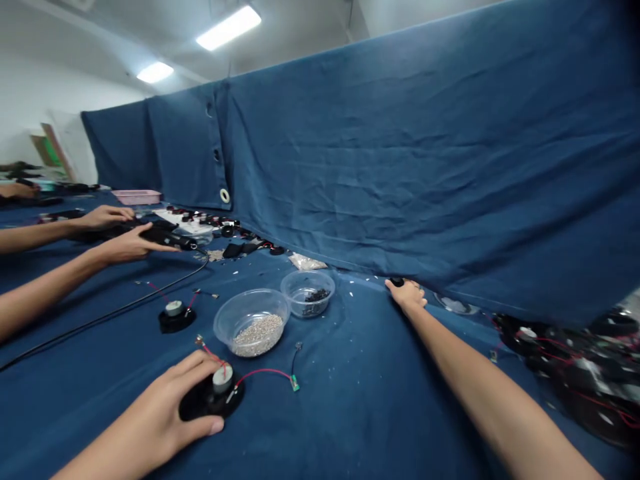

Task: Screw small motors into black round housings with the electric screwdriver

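Note:
My left hand (173,407) is wrapped around the side of a black round part (213,400) with a silver cylinder on top. From it run red wires, one ending at a small green board (295,383). At the foot of the blue curtain, my right hand (409,293) is closed round a black object (397,282); only its end shows, so its kind is unclear. Between my hands stand a clear bowl (225,327) of small silvery pieces and a smaller clear bowl (295,300) with dark screw-like pieces.
A second black round part (175,317) lies at left. Beyond it, a co-worker's hands (127,245) hold a black power tool (167,237) whose cable crosses the cloth. More wired black parts (565,373) are piled at right. A blue curtain (425,160) bounds the table's back.

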{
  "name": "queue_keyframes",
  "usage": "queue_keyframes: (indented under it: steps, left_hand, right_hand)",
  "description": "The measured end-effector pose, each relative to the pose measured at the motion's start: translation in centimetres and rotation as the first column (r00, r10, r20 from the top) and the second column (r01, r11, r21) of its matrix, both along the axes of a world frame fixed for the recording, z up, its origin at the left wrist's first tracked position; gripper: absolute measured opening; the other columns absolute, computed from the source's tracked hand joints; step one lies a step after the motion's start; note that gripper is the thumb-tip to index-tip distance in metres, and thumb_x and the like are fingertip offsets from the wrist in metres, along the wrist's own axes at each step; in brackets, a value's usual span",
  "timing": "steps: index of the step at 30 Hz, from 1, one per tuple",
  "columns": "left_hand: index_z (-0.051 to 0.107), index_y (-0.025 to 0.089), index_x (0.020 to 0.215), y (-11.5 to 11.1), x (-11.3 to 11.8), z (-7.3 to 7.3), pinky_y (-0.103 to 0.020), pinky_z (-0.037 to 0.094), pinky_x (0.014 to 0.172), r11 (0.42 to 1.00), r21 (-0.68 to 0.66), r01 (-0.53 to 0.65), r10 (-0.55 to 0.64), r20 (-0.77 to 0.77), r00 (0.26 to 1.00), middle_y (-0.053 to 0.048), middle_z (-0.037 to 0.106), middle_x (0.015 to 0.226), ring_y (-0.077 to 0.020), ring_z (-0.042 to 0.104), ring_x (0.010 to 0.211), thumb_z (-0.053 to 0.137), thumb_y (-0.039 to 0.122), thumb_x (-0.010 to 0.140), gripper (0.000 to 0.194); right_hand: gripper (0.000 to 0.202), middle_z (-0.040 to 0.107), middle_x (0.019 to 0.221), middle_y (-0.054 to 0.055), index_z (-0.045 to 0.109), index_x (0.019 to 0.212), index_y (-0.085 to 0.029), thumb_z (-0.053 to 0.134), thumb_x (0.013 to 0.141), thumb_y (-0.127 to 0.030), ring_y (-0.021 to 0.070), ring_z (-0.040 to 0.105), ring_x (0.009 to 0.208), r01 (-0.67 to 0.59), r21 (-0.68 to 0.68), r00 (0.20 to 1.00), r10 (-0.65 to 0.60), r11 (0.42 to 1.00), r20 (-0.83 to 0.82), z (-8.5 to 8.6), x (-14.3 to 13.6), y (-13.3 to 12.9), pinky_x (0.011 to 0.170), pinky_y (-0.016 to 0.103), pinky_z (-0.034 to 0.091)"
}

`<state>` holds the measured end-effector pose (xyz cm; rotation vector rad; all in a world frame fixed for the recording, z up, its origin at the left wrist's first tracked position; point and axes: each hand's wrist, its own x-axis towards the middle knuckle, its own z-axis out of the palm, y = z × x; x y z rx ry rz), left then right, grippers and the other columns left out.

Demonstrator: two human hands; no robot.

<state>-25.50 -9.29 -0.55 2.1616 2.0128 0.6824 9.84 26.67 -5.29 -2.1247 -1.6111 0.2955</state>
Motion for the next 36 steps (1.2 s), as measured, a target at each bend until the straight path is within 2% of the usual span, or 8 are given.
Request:
queue_keyframes:
  steps: [6, 10, 13, 16, 23, 28, 31, 36]
  left_hand:
    - [0.066, 0.027, 0.103, -0.8, -6.6, -0.5, -0.041, 0.048, 0.093, 0.970, 0.047, -0.238, 0.238, 0.007, 0.971, -0.001, 0.067, 0.111, -0.0301, 0.060, 0.105, 0.068, 0.054, 0.066, 0.045]
    - [0.052, 0.025, 0.126, 0.0, -8.8, -0.6, -0.041, 0.045, 0.096, 0.949, 0.062, -0.309, 0.310, -0.009, 0.951, -0.003, 0.063, 0.119, -0.0307, 0.058, 0.110, 0.064, 0.048, 0.069, 0.062]
    - [0.044, 0.016, 0.135, 0.5, -8.3, -0.5, -0.042, 0.038, 0.104, 0.957, 0.103, -0.270, 0.277, -0.065, 0.959, -0.012, 0.052, 0.134, -0.0311, 0.049, 0.122, 0.058, 0.040, 0.070, 0.070]
    - [0.039, 0.012, 0.138, 0.4, -7.0, -0.7, -0.042, 0.037, 0.103, 0.931, 0.113, -0.347, 0.360, -0.126, 0.924, -0.014, 0.049, 0.137, -0.0314, 0.046, 0.124, 0.053, 0.033, 0.071, 0.072]
    - [0.049, 0.019, 0.129, 1.2, -4.7, -0.5, -0.050, 0.040, 0.090, 0.873, 0.090, -0.479, 0.487, -0.199, 0.850, -0.016, 0.056, 0.127, -0.0396, 0.050, 0.115, 0.051, 0.061, 0.075, 0.069]
    - [0.054, 0.009, 0.117, 2.9, -4.9, 1.5, -0.044, 0.046, 0.083, 0.836, 0.098, -0.540, 0.549, -0.143, 0.824, -0.026, 0.056, 0.120, -0.0390, 0.057, 0.108, 0.052, 0.056, 0.077, 0.061]
    - [0.049, 0.002, 0.115, 3.2, -4.3, 2.7, -0.048, 0.047, 0.075, 0.798, 0.127, -0.589, 0.602, -0.106, 0.792, -0.031, 0.056, 0.115, -0.0434, 0.060, 0.101, 0.047, 0.056, 0.081, 0.064]
    - [0.055, 0.005, 0.100, 3.1, -1.6, 4.4, -0.047, 0.050, 0.068, 0.793, 0.173, -0.584, 0.600, -0.053, 0.799, -0.017, 0.067, 0.103, -0.0440, 0.062, 0.096, 0.037, 0.048, 0.083, 0.049]
  right_hand:
    - [0.035, 0.055, 0.122, 0.009, 0.054, 0.120, -0.017, 0.054, 0.092, -0.038, 0.0224, 0.056, 0.107, -0.160, 0.049, 0.980, 0.165, 0.986, -0.110, -0.3, 0.7, -0.3, 0.091, 0.045, 0.047]
    - [0.033, 0.059, 0.116, 0.008, 0.056, 0.116, -0.015, 0.057, 0.090, -0.035, 0.0209, 0.059, 0.102, -0.317, 0.074, 0.928, 0.325, 0.946, -0.184, -0.2, 1.5, -3.7, 0.088, 0.043, 0.049]
    - [0.029, 0.064, 0.104, 0.006, 0.059, 0.109, -0.014, 0.062, 0.086, -0.030, 0.0188, 0.061, 0.096, -0.446, 0.095, 0.859, 0.455, 0.890, -0.233, 0.0, 2.3, -8.5, 0.087, 0.038, 0.048]
    - [0.024, 0.068, 0.093, 0.002, 0.062, 0.097, -0.016, 0.066, 0.076, -0.029, 0.0185, 0.063, 0.089, -0.581, 0.103, 0.768, 0.586, 0.807, -0.259, 0.7, 3.5, -14.9, 0.084, 0.030, 0.047]
    - [0.019, 0.065, 0.085, 0.000, 0.063, 0.088, -0.019, 0.062, 0.073, -0.031, 0.0185, 0.061, 0.081, -0.750, 0.092, 0.623, 0.746, 0.655, -0.236, 2.9, 7.0, -29.1, 0.077, 0.029, 0.047]
    - [0.042, 0.060, 0.114, 0.009, 0.057, 0.114, -0.017, 0.059, 0.077, -0.038, 0.0231, 0.060, 0.095, -0.637, 0.116, 0.736, 0.646, 0.762, -0.202, 3.6, 10.1, -34.9, 0.086, 0.037, 0.046]
    - [0.040, 0.057, 0.117, 0.009, 0.056, 0.115, -0.019, 0.055, 0.080, -0.039, 0.0231, 0.059, 0.097, -0.576, 0.138, 0.783, 0.592, 0.806, -0.190, 4.5, 12.3, -38.5, 0.085, 0.038, 0.048]
    - [0.028, 0.055, 0.119, 0.007, 0.059, 0.107, -0.021, 0.054, 0.082, -0.034, 0.0198, 0.059, 0.097, -0.562, 0.149, 0.797, 0.581, 0.814, -0.165, 6.2, 17.0, -44.2, 0.085, 0.035, 0.048]
